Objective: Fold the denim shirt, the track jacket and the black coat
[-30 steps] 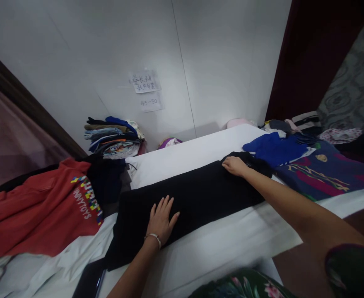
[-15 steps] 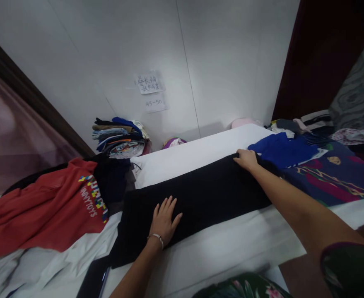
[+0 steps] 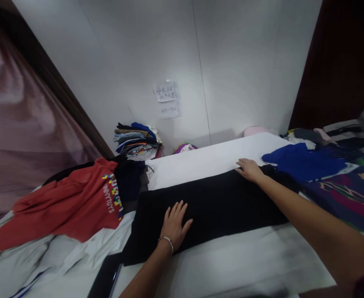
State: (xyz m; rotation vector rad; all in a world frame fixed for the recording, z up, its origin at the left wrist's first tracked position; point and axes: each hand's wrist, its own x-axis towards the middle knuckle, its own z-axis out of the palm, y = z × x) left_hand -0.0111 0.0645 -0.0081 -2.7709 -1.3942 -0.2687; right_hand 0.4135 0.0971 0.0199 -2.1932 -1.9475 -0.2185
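A folded black garment (image 3: 213, 207) lies as a long flat rectangle across the white surface; its exact kind does not show. My left hand (image 3: 174, 227), a bracelet at its wrist, rests flat on the garment's left part with fingers spread. Toward the far right edge of the garment, my right hand (image 3: 249, 169) lies palm down with its fingers stretched out to the left. Its fingertips touch the cloth near that edge, and no cloth shows gripped in them.
A red hoodie-like top (image 3: 76, 203) lies at left. Folded clothes (image 3: 138, 140) are stacked by the wall. A blue garment (image 3: 306, 161) and a patterned cloth (image 3: 349, 190) lie at right. Nearer me is a dark flat object (image 3: 107, 277) with a shiny edge. Paper notes (image 3: 167, 99) hang on the wall.
My right hand has gone from holding the garment's far edge to lying on it with fingers stretched. The left hand stays flat on the cloth. The whole view has shifted.
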